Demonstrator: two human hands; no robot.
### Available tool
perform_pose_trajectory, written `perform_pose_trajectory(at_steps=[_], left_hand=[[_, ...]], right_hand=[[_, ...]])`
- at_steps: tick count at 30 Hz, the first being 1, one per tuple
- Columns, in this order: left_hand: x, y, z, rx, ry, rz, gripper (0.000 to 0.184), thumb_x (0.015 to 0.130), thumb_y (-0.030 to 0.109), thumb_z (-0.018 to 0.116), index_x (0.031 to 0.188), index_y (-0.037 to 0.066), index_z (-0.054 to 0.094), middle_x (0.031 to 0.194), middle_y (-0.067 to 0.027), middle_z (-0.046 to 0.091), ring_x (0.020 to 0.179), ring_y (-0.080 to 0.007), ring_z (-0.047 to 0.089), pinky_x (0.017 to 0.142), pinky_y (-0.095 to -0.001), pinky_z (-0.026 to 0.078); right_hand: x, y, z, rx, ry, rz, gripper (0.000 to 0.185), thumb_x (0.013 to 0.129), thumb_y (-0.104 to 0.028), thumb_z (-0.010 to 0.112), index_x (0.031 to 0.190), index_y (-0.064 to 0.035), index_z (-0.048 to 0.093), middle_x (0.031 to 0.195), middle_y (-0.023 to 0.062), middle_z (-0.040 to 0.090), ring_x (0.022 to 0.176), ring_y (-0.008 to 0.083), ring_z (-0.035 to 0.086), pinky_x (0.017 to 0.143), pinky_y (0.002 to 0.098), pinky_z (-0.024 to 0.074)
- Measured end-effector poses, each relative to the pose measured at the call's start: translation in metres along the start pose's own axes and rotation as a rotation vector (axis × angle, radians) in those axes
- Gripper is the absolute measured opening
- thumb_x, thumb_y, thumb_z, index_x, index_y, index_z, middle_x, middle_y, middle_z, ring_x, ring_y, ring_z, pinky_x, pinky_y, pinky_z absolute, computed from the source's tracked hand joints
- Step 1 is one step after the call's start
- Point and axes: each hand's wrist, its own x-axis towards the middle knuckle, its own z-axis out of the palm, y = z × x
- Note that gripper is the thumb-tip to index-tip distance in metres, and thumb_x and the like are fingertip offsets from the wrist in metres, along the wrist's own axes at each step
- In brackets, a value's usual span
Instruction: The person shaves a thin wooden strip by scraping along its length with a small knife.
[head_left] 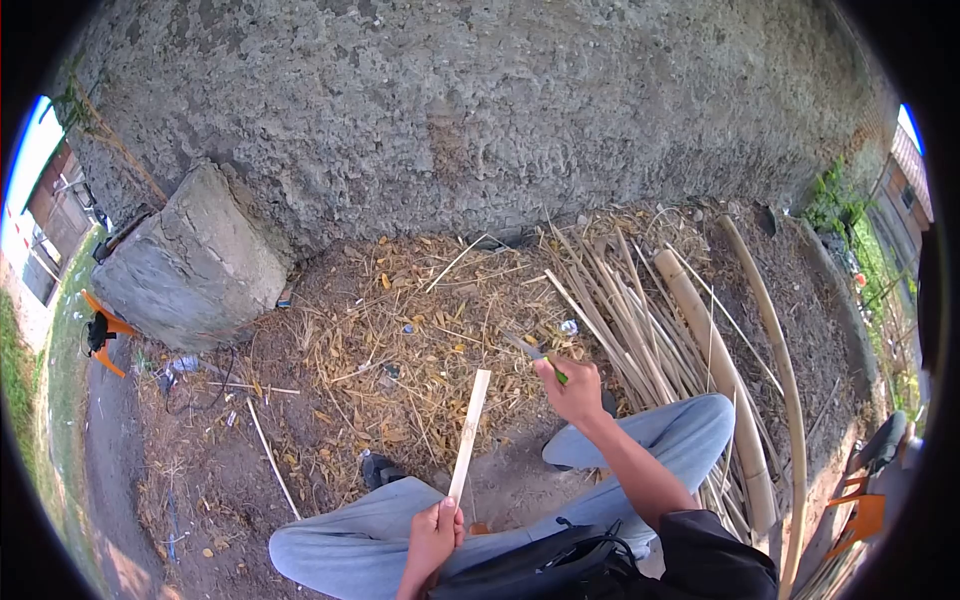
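Note:
My left hand (434, 532) is closed round the lower end of a flat, pale bamboo strip (470, 425), which points up and slightly right above my lap. In my right hand (573, 392) is a knife (546, 362) with a green and dark handle; its blade points up and left, away from my body. The blade and the strip are apart. My fingers cover most of the knife's handle. Both hands are over or near my crossed legs in light blue trousers (345, 540).
Split bamboo strips (640, 330) lie piled to the right, beside a thick bamboo pole (715, 370) and a long curved pole (775, 340). A rough wall (520, 110) runs along the back. A concrete block (195, 265) stands at the left. Dry leaves and shavings (400, 330) cover the ground.

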Motion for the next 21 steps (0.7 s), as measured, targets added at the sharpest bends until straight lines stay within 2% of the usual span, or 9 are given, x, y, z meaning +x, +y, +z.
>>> perform_pose_trajectory(at_steps=[3,5,6,8,9,13,15,17,21], left_hand=[[0.006,0.002,0.003,0.04,-0.001,0.007,0.045,0.108,0.029,0.041,0.075,0.001,0.056,0.053,-0.0026,0.052,0.045,-0.0088,0.05,0.045,-0.0282,0.04],[0.006,0.003,0.004,0.042,0.013,0.084,0.045,0.108,0.032,0.039,0.076,0.004,0.054,0.05,-0.0023,0.05,0.041,-0.0081,0.045,0.041,-0.0261,0.034],[0.007,0.003,0.005,0.047,0.012,0.082,0.045,0.108,0.032,0.039,0.076,0.004,0.054,0.05,-0.0023,0.05,0.041,-0.0081,0.045,0.041,-0.0261,0.034],[0.01,0.004,0.007,0.035,0.009,0.087,0.045,0.108,0.031,0.039,0.076,0.004,0.054,0.05,-0.0026,0.05,0.041,-0.0081,0.045,0.04,-0.0264,0.034],[0.01,0.005,0.008,0.035,0.006,0.09,0.045,0.108,0.031,0.039,0.076,0.004,0.054,0.05,-0.0026,0.05,0.041,-0.0081,0.045,0.04,-0.0264,0.034],[0.009,0.011,0.007,-0.011,-0.068,0.068,0.045,0.108,0.032,0.039,0.077,0.004,0.055,0.05,-0.0031,0.05,0.041,-0.0084,0.044,0.04,-0.0264,0.033],[0.009,0.014,0.004,-0.058,-0.092,0.051,0.045,0.108,0.034,0.039,0.078,0.004,0.055,0.051,-0.0035,0.051,0.04,-0.0088,0.042,0.04,-0.0263,0.033],[0.011,0.018,-0.006,-0.319,-0.242,-0.215,0.045,0.108,0.037,0.041,0.08,0.005,0.057,0.052,-0.0028,0.05,0.041,-0.009,0.041,0.04,-0.0259,0.033],[0.017,0.021,-0.011,-0.449,-0.35,-0.241,0.045,0.107,0.039,0.042,0.085,0.003,0.059,0.057,-0.0052,0.053,0.04,-0.0088,0.038,0.039,-0.0255,0.032]], right_hand=[[-0.021,-0.023,-0.002,0.17,-0.118,0.09,0.03,0.094,-0.031,0.068,0.094,-0.0017,0.073,0.058,0.0135,0.058,0.047,0.0288,0.058,0.046,0.0408,0.041],[-0.037,-0.033,0.001,0.259,-0.101,-0.017,0.026,0.091,-0.028,0.072,0.095,-0.0031,0.073,0.061,0.011,0.061,0.047,0.0264,0.059,0.045,0.0388,0.0423],[-0.043,-0.042,0.001,0.262,-0.1,-0.013,0.026,0.091,-0.028,0.072,0.095,-0.0031,0.073,0.061,0.011,0.061,0.047,0.0264,0.059,0.045,0.0388,0.0423],[-0.052,-0.058,-0.004,0.29,-0.099,-0.187,0.023,0.088,-0.026,0.075,0.097,-0.0042,0.073,0.064,0.0079,0.064,0.048,0.0238,0.06,0.044,0.0364,0.0442],[-0.057,-0.058,-0.006,0.2,-0.154,-0.237,0.024,0.088,-0.025,0.075,0.101,-0.0048,0.073,0.068,0.0058,0.066,0.048,0.0219,0.061,0.043,0.0347,0.0457],[-0.057,-0.057,0.0,0.192,-0.128,-0.255,0.025,0.088,-0.025,0.075,0.102,-0.0044,0.072,0.068,0.0059,0.066,0.048,0.0217,0.061,0.042,0.035,0.045],[-0.053,-0.055,0.0,0.207,-0.106,-0.285,0.023,0.086,-0.017,0.075,0.105,-0.0047,0.072,0.064,0.0054,0.062,0.046,0.0193,0.057,0.042,0.0346,0.0425],[-0.05,-0.056,-0.003,0.201,-0.114,-0.282,0.022,0.086,-0.017,0.075,0.104,-0.0052,0.072,0.064,0.0057,0.062,0.046,0.0199,0.058,0.042,0.0347,0.0426],[-0.048,-0.055,-0.003,0.187,-0.125,-0.27,0.019,0.086,-0.017,0.075,0.102,-0.0067,0.072,0.065,0.0061,0.063,0.047,0.022,0.059,0.042,0.035,0.0433]])
